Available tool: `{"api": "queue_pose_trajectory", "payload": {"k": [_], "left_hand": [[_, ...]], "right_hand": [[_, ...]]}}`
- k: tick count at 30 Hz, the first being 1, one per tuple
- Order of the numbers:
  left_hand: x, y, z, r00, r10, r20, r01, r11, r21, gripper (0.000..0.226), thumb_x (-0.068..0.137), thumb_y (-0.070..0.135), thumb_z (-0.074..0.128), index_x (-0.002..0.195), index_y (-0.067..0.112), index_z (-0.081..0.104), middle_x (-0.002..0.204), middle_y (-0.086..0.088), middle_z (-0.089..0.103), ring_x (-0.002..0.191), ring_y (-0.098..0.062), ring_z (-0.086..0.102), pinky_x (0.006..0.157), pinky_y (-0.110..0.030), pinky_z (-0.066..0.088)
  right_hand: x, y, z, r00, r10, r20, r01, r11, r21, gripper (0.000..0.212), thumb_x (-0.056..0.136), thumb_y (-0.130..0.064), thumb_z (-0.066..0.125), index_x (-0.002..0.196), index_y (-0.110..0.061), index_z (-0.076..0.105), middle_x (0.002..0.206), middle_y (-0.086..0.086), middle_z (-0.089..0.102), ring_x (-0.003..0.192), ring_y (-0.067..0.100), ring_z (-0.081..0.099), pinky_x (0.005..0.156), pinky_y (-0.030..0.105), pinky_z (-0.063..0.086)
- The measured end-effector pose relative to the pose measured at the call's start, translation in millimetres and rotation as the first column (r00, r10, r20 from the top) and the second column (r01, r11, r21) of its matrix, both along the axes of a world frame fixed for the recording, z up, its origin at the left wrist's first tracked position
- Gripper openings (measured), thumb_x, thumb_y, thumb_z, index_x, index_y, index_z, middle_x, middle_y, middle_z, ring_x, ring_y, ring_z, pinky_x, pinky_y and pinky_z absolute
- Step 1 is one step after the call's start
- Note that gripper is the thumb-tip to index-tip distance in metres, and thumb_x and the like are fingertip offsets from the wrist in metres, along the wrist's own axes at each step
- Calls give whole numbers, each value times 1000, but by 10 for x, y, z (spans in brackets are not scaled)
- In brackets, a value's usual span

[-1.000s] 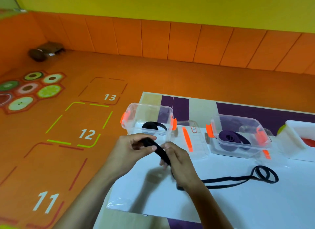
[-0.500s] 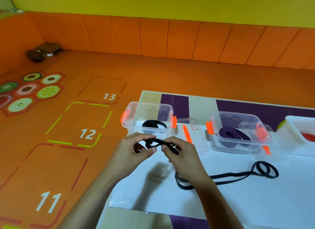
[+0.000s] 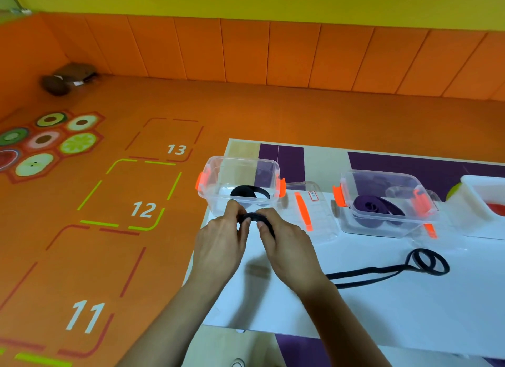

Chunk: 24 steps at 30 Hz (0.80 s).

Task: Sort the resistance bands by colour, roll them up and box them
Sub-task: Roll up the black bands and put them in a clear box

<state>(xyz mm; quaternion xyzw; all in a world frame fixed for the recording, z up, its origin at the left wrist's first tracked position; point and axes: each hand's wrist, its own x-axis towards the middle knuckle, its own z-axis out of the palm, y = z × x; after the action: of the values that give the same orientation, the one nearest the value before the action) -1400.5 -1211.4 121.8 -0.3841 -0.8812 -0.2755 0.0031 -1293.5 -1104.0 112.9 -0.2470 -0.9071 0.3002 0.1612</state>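
Both hands are closed on the near end of the black band (image 3: 254, 217), which they hold above the white sheet (image 3: 382, 325), just in front of the left box (image 3: 216, 175). The left hand (image 3: 221, 238) pinches the small roll from its left side. The right hand (image 3: 289, 243) curls around it from the right, with the thumb on top. How many turns the roll has I cannot tell, because the fingers cover most of it.

What matters for the next turn is where the unrolled part lies. It runs out under the right wrist and goes far to the right along the sheet, with its long axis nearly left to right, and it ends in loose loops in front of the purple box (image 3: 382, 180). So the right hand is the nearer one to feed it in, and I think the left one only has to keep the roll tight. The left box behind the fingers already holds one rolled band (image 3: 250, 193) of the same colour.

Compared with half a second ago, the open fold between the hands has become a tighter ring, the hands are closer together, and the slack that sagged under the right hand is now pulled straighter.
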Motion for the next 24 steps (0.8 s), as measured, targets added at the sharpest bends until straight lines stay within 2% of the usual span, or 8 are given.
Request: {"api": "queue_pose_trajectory", "payload": {"k": [2,4,8,12,15,18,22,24], "left_hand": [[36,34,7,997,54,52,-56,998,29,14,104,37,48,107,23,48,93,4,75,80,-27,70,62,-41,49],[33,54,33,976,102,191,-124,986,110,11,102,32,53,103,21,50,91,5,75,81,-26,69,66,-41,50],[133,89,45,847,114,519,-265,937,228,10,99,25,60,95,25,51,83,8,75,82,-16,71,75,-47,56],[240,108,45,801,96,592,-294,923,249,11,99,25,60,94,24,51,80,7,75,77,-14,71,72,-47,57],[195,97,89,802,67,594,-258,935,242,10,99,25,61,96,23,52,80,7,75,72,-8,69,62,-37,51],[140,74,131,761,44,647,-202,964,171,11,96,27,65,98,22,55,74,6,72,53,-1,57,52,-26,40],[37,22,191,548,-56,835,-218,954,207,15,92,20,69,106,15,63,85,0,79,83,-23,74,80,-39,59],[-56,-17,217,418,-119,901,-195,957,216,22,94,24,71,112,11,66,90,-7,79,87,-26,76,84,-41,62]], "right_hand": [[-35,-40,-30,998,-32,-59,33,999,22,32,107,-30,41,136,-38,50,104,-7,69,92,21,66,78,43,53],[-46,-85,-33,997,-28,-76,26,1000,-16,43,102,-25,49,142,-41,47,97,-10,60,86,11,60,77,38,52],[-65,-146,-4,999,-22,-31,22,1000,-9,56,89,-32,65,141,-41,45,100,-15,55,82,10,56,73,34,53],[-98,-125,21,996,-83,-41,85,994,71,38,87,-33,68,123,-37,54,97,-11,62,76,21,62,66,38,53],[-56,-104,46,995,-66,-75,70,997,42,29,91,-34,67,118,-37,58,79,-15,47,68,12,51,65,37,51],[-2,-16,55,998,-14,-61,14,1000,2,23,96,-31,64,117,-39,57,76,-11,49,70,13,49,68,39,52],[109,95,81,996,57,-62,-60,997,-45,17,103,-34,55,119,-37,58,89,-18,62,75,5,54,74,34,52],[139,110,102,992,113,-56,-117,990,-74,20,104,-31,53,122,-38,58,98,-17,66,83,5,58,78,34,52]]}}
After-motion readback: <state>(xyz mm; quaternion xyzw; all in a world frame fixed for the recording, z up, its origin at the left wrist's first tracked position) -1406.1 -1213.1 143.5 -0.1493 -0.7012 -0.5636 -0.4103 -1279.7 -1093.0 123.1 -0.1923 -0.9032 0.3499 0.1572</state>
